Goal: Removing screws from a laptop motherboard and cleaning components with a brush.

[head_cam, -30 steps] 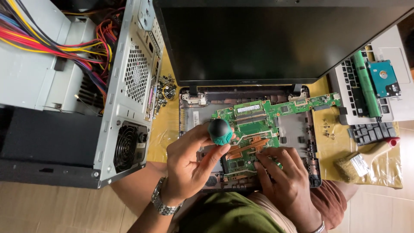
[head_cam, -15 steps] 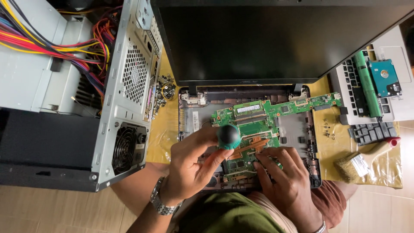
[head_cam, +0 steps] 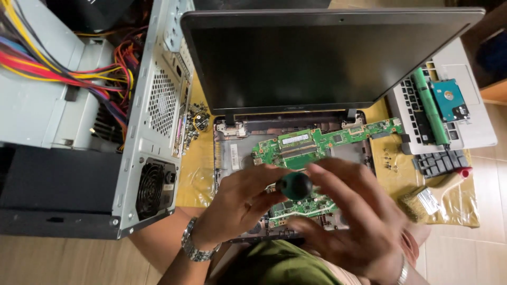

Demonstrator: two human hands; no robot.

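- The left hand had its fingers clamped on a screwdriver, whose dark green round handle stood over the green motherboard in the opened laptop base.
- The right hand hovered beside the handle, fingers spread apart, holding nothing.
- A desktop computer case lay left.

left hand clenched — right hand spread
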